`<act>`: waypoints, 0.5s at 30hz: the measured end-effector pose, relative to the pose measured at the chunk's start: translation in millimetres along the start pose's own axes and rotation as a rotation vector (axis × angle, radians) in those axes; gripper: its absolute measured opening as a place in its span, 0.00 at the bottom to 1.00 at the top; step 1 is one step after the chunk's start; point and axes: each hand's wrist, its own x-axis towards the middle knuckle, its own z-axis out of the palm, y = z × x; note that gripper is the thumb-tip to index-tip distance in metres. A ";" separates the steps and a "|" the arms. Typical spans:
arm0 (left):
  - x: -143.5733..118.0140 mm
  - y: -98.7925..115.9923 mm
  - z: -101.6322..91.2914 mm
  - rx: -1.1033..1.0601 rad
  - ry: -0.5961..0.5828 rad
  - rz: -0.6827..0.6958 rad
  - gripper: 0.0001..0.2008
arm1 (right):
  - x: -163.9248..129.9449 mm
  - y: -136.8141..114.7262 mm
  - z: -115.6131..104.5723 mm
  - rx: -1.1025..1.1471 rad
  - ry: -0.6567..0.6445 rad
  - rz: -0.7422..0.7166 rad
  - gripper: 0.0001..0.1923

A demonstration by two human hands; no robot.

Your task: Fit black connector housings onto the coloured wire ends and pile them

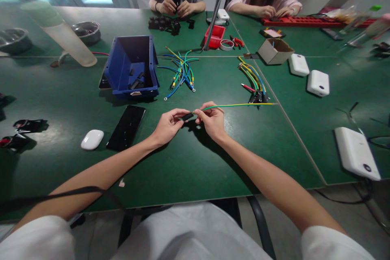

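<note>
Between the fingertips of my left hand (171, 125) is a small black sleeve-like piece (187, 116). My right hand (212, 121) pinches a green-and-yellow wire (240, 105) close to its left end, right at the black piece; whether the end sits inside it I cannot tell. The wire's other end stretches right, just above the table. Beyond my hands lies a loose pile of blue and green-yellow wires (183, 69) with ring terminals. Right of that is a bundle of wires (254, 77) with black pieces on their lower ends.
A blue bin (134, 44) with black pieces stands left of the wire pile. A black phone (126, 128) and white case (92, 139) lie by my left forearm. White devices (318, 82), a cardboard box (276, 52) and a red bin (215, 35) stand farther off. Two people work opposite.
</note>
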 end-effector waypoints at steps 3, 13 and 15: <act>1.1 1.3 0.2 -0.067 -0.004 -0.065 0.15 | 2.4 1.3 -1.8 0.023 -0.003 0.029 0.17; 1.8 -2.9 -3.7 -0.077 0.006 -0.066 0.15 | 2.4 -1.1 -2.2 0.047 -0.007 0.038 0.16; 1.6 -3.4 -3.7 -0.084 0.004 -0.070 0.16 | 2.2 -2.1 -1.7 0.038 -0.003 0.047 0.17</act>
